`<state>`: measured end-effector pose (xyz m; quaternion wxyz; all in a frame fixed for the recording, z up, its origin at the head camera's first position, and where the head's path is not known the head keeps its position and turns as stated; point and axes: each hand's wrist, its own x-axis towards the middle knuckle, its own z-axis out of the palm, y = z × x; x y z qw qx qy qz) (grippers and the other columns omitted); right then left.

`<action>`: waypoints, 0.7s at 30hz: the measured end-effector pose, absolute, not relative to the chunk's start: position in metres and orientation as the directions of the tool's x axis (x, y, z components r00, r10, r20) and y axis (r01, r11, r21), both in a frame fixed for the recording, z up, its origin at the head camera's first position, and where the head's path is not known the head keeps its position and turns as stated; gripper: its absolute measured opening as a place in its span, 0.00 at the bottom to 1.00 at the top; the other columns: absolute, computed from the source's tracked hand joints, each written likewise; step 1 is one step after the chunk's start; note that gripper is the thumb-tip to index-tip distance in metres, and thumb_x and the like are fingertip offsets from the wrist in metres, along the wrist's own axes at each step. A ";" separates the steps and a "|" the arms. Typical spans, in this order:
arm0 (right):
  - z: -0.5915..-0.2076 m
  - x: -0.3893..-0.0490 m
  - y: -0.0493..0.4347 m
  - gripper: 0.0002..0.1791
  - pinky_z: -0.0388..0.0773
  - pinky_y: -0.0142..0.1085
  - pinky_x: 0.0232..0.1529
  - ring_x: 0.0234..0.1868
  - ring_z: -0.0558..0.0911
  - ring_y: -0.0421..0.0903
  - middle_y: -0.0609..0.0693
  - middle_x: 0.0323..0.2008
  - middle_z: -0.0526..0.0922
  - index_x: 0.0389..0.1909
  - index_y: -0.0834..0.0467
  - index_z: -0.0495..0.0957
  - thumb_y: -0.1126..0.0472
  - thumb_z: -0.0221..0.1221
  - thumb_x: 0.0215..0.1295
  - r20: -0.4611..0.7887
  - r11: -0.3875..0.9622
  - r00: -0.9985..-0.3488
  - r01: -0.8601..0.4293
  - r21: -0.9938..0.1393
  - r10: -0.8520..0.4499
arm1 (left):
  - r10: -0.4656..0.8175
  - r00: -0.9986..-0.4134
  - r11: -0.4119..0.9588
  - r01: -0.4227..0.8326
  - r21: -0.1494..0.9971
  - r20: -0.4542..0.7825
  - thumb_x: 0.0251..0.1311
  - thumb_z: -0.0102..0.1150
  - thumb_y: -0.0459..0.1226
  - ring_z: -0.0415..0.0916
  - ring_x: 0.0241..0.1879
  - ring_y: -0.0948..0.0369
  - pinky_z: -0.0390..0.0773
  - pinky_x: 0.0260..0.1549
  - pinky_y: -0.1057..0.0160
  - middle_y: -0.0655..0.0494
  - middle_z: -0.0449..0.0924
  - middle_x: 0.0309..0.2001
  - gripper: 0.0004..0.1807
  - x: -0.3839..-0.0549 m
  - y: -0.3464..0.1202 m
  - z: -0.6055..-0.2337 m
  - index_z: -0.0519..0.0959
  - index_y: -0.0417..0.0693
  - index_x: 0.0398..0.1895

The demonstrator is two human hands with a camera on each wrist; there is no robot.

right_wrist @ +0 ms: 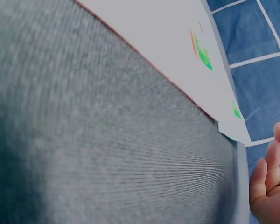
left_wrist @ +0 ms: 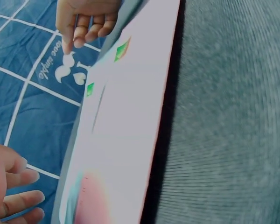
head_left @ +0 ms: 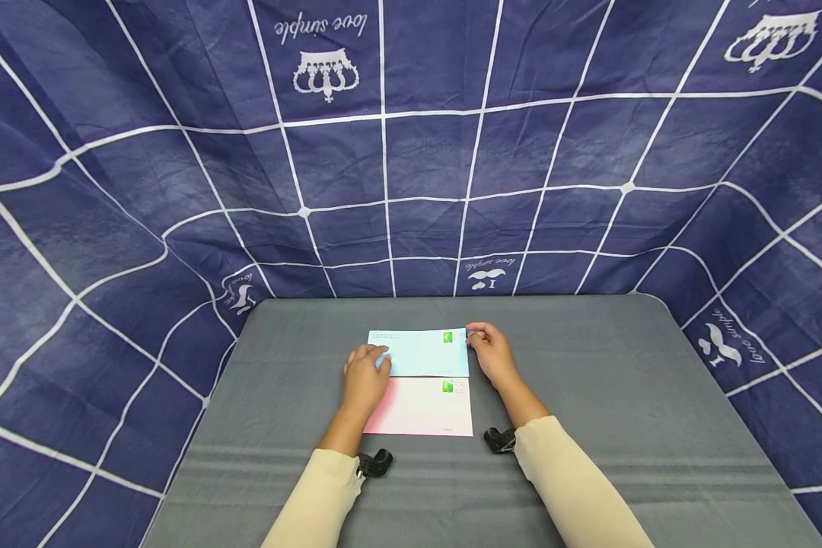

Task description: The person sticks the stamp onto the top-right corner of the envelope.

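Note:
A light blue envelope (head_left: pixel 425 356) lies on the grey table, with printed boxes at its upper left and a green stamp (head_left: pixel 447 337) at its upper right. Directly below it is a pink-and-white envelope (head_left: pixel 418 411) bearing a similar green stamp (head_left: pixel 447 387). My left hand (head_left: pixel 366 374) is over the left end of the blue envelope, its fingers loosely bent. At that envelope's upper right corner is my right hand (head_left: pixel 495 358), index fingertip right at the edge. In the left wrist view the right hand's other fingers (left_wrist: pixel 97 28) hang loosely curled.
Grey cloth covers the table (head_left: pixel 623 380). A dark blue curtain (head_left: pixel 431 152) with white lines rises behind it and at both sides. Black wrist-worn devices (head_left: pixel 375 463) sit by both cream sleeves (head_left: pixel 575 479).

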<state>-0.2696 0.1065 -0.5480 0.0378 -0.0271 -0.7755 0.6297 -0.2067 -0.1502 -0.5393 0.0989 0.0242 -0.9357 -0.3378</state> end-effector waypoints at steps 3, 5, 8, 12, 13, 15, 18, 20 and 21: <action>-0.544 -0.267 0.108 0.14 0.73 0.26 0.40 0.43 0.84 0.50 0.65 0.40 0.84 0.51 0.65 0.82 0.66 0.53 0.71 0.034 0.209 -0.996 -0.017 -0.978 0.077 | -0.123 -0.975 0.760 0.029 0.649 0.187 0.72 0.53 0.43 0.73 0.58 0.47 0.69 0.60 0.45 0.46 0.81 0.55 0.17 -0.205 -0.151 -0.535 0.83 0.47 0.56; -0.541 -0.265 0.109 0.14 0.73 0.26 0.40 0.44 0.84 0.52 0.65 0.40 0.84 0.51 0.64 0.82 0.65 0.53 0.71 0.038 0.213 -0.997 -0.023 -0.977 0.067 | -0.129 -0.971 0.748 0.038 0.662 0.200 0.73 0.52 0.44 0.74 0.56 0.48 0.70 0.59 0.46 0.47 0.82 0.54 0.18 -0.204 -0.151 -0.532 0.83 0.47 0.56; -0.536 -0.262 0.111 0.14 0.73 0.25 0.40 0.46 0.84 0.56 0.66 0.41 0.84 0.51 0.65 0.82 0.66 0.53 0.71 0.055 0.206 -0.997 -0.043 -0.978 0.055 | -0.135 -0.965 0.726 0.059 0.685 0.226 0.74 0.51 0.45 0.76 0.54 0.49 0.71 0.57 0.48 0.47 0.83 0.52 0.18 -0.202 -0.151 -0.528 0.84 0.45 0.54; -0.523 -0.256 0.112 0.14 0.73 0.24 0.39 0.46 0.83 0.59 0.69 0.43 0.83 0.52 0.67 0.81 0.67 0.54 0.71 0.072 0.187 -0.997 -0.064 -0.980 0.035 | -0.144 -0.959 0.704 0.074 0.706 0.244 0.75 0.51 0.45 0.77 0.55 0.48 0.72 0.57 0.47 0.47 0.84 0.52 0.18 -0.200 -0.153 -0.520 0.85 0.44 0.52; -0.522 -0.255 0.113 0.14 0.73 0.24 0.39 0.45 0.83 0.58 0.69 0.43 0.83 0.52 0.68 0.80 0.67 0.54 0.71 0.081 0.188 -0.996 -0.074 -0.979 0.032 | -0.148 -0.958 0.699 0.076 0.711 0.247 0.75 0.51 0.45 0.77 0.55 0.48 0.72 0.57 0.47 0.47 0.84 0.52 0.18 -0.199 -0.153 -0.518 0.85 0.44 0.52; -0.519 -0.253 0.115 0.14 0.73 0.25 0.39 0.42 0.82 0.53 0.68 0.42 0.84 0.52 0.68 0.80 0.66 0.54 0.71 0.106 0.217 -0.994 -0.098 -0.971 0.025 | -0.151 -0.954 0.695 0.083 0.714 0.258 0.74 0.52 0.44 0.78 0.55 0.48 0.72 0.58 0.47 0.48 0.85 0.52 0.17 -0.197 -0.154 -0.515 0.85 0.46 0.52; -0.518 -0.251 0.118 0.13 0.73 0.24 0.37 0.37 0.79 0.43 0.61 0.40 0.86 0.50 0.63 0.82 0.63 0.56 0.71 0.168 0.286 -0.986 -0.156 -0.945 0.018 | -0.150 -0.943 0.696 0.111 0.710 0.296 0.73 0.53 0.42 0.78 0.55 0.49 0.71 0.57 0.46 0.50 0.86 0.51 0.15 -0.196 -0.156 -0.510 0.86 0.47 0.51; -0.515 -0.247 0.121 0.11 0.73 0.25 0.38 0.36 0.78 0.41 0.56 0.39 0.86 0.48 0.60 0.83 0.61 0.57 0.71 0.207 0.336 -0.978 -0.191 -0.922 0.012 | -0.146 -0.932 0.708 0.135 0.693 0.331 0.73 0.54 0.43 0.78 0.55 0.49 0.72 0.57 0.46 0.50 0.86 0.51 0.15 -0.195 -0.157 -0.507 0.86 0.47 0.50; -0.513 -0.246 0.122 0.11 0.74 0.26 0.38 0.36 0.78 0.41 0.55 0.40 0.86 0.48 0.60 0.83 0.61 0.57 0.71 0.227 0.356 -0.974 -0.209 -0.911 0.008 | -0.143 -0.927 0.715 0.146 0.684 0.348 0.74 0.54 0.44 0.78 0.55 0.50 0.71 0.57 0.46 0.51 0.86 0.50 0.16 -0.195 -0.158 -0.506 0.87 0.47 0.50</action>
